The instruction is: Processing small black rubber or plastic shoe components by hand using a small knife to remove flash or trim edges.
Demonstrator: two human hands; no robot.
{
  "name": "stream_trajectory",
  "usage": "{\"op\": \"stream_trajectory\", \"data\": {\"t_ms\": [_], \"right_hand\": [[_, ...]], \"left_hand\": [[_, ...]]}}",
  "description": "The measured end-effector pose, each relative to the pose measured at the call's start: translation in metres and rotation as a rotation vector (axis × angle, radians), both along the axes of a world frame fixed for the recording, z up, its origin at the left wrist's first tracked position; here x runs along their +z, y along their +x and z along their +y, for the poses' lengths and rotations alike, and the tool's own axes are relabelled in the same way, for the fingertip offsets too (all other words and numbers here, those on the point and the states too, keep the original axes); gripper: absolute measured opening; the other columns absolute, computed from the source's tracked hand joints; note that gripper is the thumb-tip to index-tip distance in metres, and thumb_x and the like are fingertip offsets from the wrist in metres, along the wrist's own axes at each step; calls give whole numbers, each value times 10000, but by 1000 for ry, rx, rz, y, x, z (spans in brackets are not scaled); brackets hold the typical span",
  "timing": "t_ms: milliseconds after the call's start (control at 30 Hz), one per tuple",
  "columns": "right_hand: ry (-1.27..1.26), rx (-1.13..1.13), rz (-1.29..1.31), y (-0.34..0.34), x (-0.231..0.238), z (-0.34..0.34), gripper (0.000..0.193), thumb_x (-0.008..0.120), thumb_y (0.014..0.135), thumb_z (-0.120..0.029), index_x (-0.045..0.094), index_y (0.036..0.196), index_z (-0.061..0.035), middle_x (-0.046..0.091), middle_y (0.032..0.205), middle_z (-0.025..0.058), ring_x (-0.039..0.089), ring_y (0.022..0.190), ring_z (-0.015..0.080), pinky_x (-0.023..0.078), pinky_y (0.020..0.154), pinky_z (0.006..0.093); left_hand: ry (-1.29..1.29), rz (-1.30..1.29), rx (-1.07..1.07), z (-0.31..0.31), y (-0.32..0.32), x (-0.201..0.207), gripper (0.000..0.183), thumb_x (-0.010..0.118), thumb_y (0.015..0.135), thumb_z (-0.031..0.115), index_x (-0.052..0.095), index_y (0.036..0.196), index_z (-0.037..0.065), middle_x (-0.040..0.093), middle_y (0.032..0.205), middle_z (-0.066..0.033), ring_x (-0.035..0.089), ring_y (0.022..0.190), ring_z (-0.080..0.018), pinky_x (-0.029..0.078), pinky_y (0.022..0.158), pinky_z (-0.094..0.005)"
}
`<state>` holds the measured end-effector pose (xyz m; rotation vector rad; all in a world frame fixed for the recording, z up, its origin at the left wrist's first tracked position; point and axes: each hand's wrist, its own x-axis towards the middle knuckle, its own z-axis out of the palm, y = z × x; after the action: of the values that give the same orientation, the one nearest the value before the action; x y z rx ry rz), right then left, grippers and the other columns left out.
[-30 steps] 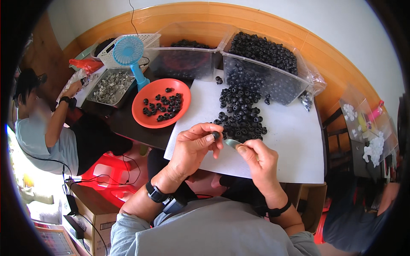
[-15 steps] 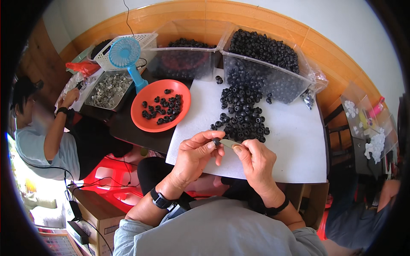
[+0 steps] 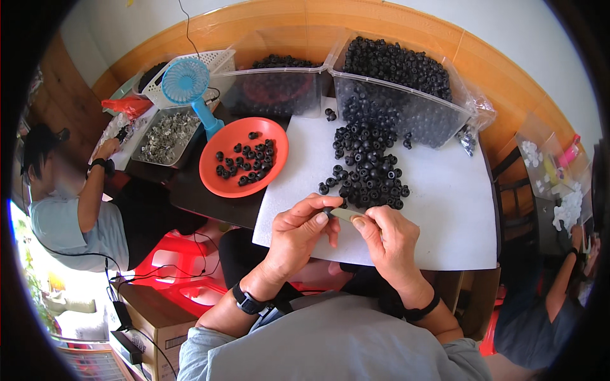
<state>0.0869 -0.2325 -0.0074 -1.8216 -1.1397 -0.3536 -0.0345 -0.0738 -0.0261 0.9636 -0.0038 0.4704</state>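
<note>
My left hand [image 3: 300,230] pinches a small black round part [image 3: 328,211] between thumb and fingertips. Closed on a short, flat knife [image 3: 345,214], my right hand [image 3: 393,240] keeps its pale blade against or right beside that part; its handle is hidden in my fingers. Just beyond both hands, a heap of similar black parts [image 3: 368,168] spreads over the white sheet [image 3: 438,222]. On the left, an orange-red plate [image 3: 210,166] carries several more of them.
Behind the heap stands a clear bin [image 3: 406,101] full of black parts, with a second clear bin [image 3: 273,92] beside it. A blue fan [image 3: 185,81] and a metal tray [image 3: 166,136] of small shiny pieces are at left. One person [image 3: 82,203] sits left, another [image 3: 540,305] right.
The view has shifted slightly, moving the scene rightward. My hands keep the same grip, blade at the part. At right, the other person's hands have come up beside the white pieces.
</note>
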Motion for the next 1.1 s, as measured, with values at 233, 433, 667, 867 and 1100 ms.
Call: {"op": "stream_trajectory", "data": {"t_ms": [233,433,667,867,1100], "right_hand": [[5,2,30,0,-1,0,188,773,972,-189,658,868,-81,645,714,55,627,597,255,470,528,384],[-23,25,-6,2,1,2,189,786,956,-183,656,860,-85,641,710,57,616,595,255,460,529,391],[-8,64,-27,0,0,-1,190,796,937,-184,655,859,-82,613,695,56,600,606,273,453,551,416],[6,69,-105,-1,1,-5,190,808,927,-182,659,868,-79,602,695,51,586,604,263,442,544,409],[24,77,-144,0,-4,-5,188,819,913,-166,657,876,-76,612,707,45,583,605,258,446,546,401]], "left_hand": [[47,-9,37,-2,0,-3,293,538,1093,-1,659,1351,-67,623,1184,-132,678,967,-258,605,709,-374],[16,20,2,1,-1,2,282,515,1094,-32,669,1328,-58,594,1171,-109,666,991,-214,617,739,-355],[-19,66,12,0,0,6,282,533,1088,-31,669,1334,-44,630,1181,-112,674,963,-208,620,708,-347],[270,183,435,25,-16,33,254,596,1005,-67,707,1234,-71,691,1024,-154,697,841,-222,609,623,-334],[1418,384,858,100,-22,48,407,708,920,-49,691,1318,36,639,1240,-104,649,1027,-206,552,874,-329]]}}
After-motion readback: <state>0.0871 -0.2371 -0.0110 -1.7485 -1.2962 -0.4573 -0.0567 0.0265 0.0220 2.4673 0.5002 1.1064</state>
